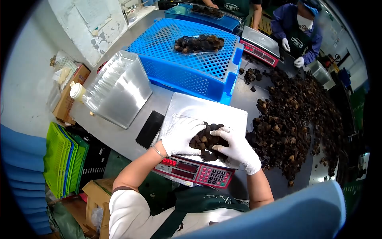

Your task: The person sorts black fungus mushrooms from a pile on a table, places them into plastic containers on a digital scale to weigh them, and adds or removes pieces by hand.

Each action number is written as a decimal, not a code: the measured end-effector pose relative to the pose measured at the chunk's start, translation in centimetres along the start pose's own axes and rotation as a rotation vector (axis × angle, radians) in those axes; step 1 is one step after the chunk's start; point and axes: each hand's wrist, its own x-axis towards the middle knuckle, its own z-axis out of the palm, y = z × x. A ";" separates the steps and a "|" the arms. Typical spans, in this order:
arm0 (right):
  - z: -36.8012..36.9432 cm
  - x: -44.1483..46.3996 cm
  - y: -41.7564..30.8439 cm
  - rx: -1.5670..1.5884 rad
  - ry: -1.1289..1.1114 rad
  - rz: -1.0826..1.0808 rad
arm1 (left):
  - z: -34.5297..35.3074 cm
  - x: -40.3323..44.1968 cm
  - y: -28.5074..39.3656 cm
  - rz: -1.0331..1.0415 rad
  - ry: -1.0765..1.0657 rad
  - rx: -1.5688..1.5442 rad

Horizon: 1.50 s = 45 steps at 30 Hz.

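Both my hands wear white gloves and cup a small heap of dark dried mushrooms (205,139), which look like wood ear. My left hand (181,135) curls round the heap's left side, its fingers and thumb touching the pieces. From the right, my right hand (238,149) presses in with bent fingers. Beneath lies the silver pan of a digital scale (232,115), its red digits lit. Clear plastic shows at the heap's edge, but my hands hide most of whatever container is under it. A black flat object (150,128) lies left of the scale.
A blue perforated crate (159,65) bears a filled clear tray (199,44). Left stands a metal bin (125,91) of stacked clear trays. Loose mushrooms (284,131) cover the table's right side. Beyond are a second scale (260,42) and two co-workers, one with gloved hands (292,53).
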 end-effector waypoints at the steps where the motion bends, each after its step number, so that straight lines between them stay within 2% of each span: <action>1: 0.0 -0.2 -0.2 0.034 0.074 -0.082 | 0.1 0.1 0.0 -0.036 -0.028 -0.058; 2: 0.0 -0.5 0.0 0.033 0.077 -0.080 | 0.1 0.1 -0.1 -0.072 -0.056 -0.115; 6: -0.9 -2.2 2.0 0.385 0.293 -0.065 | 0.4 -0.1 -0.3 -0.035 -0.011 -0.083; 10: -1.0 -5.3 4.7 0.832 0.641 0.133 | -1.0 0.1 0.4 -0.061 -0.059 -0.070; 12: -1.2 -7.5 6.9 0.870 0.702 0.186 | -1.9 0.2 0.5 -0.059 -0.064 -0.053; 14: -0.9 -9.8 9.2 0.698 0.706 0.384 | -3.3 0.3 0.9 -0.055 -0.065 -0.004; 16: -0.7 -12.3 10.9 0.299 0.574 0.477 | -4.4 0.1 0.6 -0.065 -0.086 -0.040; 18: -0.7 -14.0 10.8 0.094 0.405 0.658 | -5.4 -0.3 0.5 -0.111 -0.075 -0.104; 19: 0.0 -14.7 11.7 -0.003 0.432 0.572 | -5.6 -0.6 0.1 -0.154 -0.082 -0.139; 20: 0.4 -15.7 12.4 -0.090 0.439 0.596 | -6.0 -0.9 -0.1 -0.170 -0.076 -0.133; 23: 0.2 -15.6 11.1 -0.026 0.530 0.568 | -7.2 -1.6 -0.2 -0.294 -0.060 -0.150; 27: -0.1 -13.7 8.4 -0.015 0.502 0.462 | -7.6 -2.3 -0.2 -0.313 0.011 -0.141; 32: 0.5 -11.1 5.7 -0.018 0.500 0.222 | -6.1 -1.3 0.8 -0.288 0.037 -0.102; 37: 0.6 -8.2 2.3 -0.117 0.376 0.026 | -3.2 0.1 1.8 -0.093 0.084 0.038; 41: 1.6 -6.8 2.3 -0.199 0.363 -0.033 | -0.7 0.7 3.1 -0.142 0.023 0.062; 45: 0.7 -6.8 3.0 -0.032 0.451 -0.030 | 1.2 0.6 2.4 -0.095 0.063 0.065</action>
